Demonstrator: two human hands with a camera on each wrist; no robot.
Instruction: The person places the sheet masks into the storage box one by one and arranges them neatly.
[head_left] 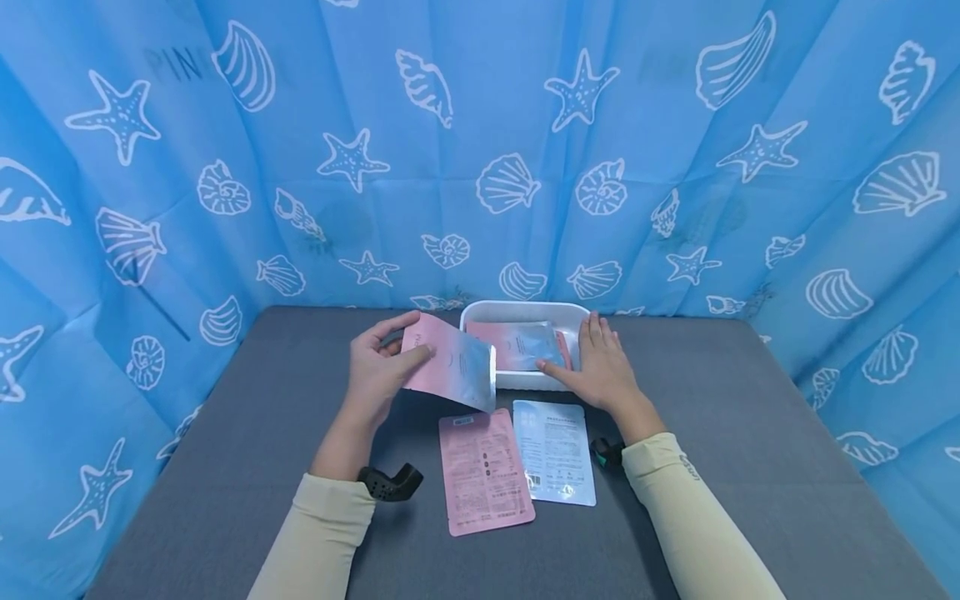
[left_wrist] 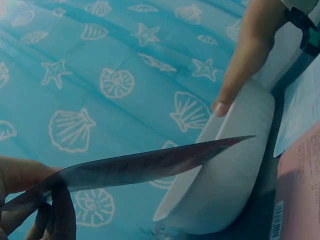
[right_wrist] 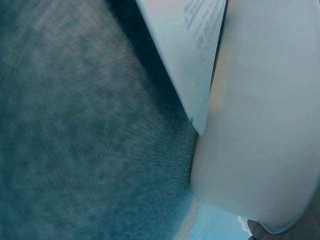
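Note:
My left hand pinches a flat pink-and-blue foil sachet by its left end, thumb on its printed face. Raised and tilted, this sachet overlaps the left end of a white plastic box; the left wrist view shows it edge-on. Across the box's right end, my right hand grips the wall, thumb over the front rim and fingers along the right side. Inside the box lies another pink-and-blue sachet, with a pink edge showing beside it.
In front of the box, a pink sachet and a pale blue sachet lie side by side on the grey tabletop, printed text facing up. Behind the table hangs a blue curtain with white shells and starfish.

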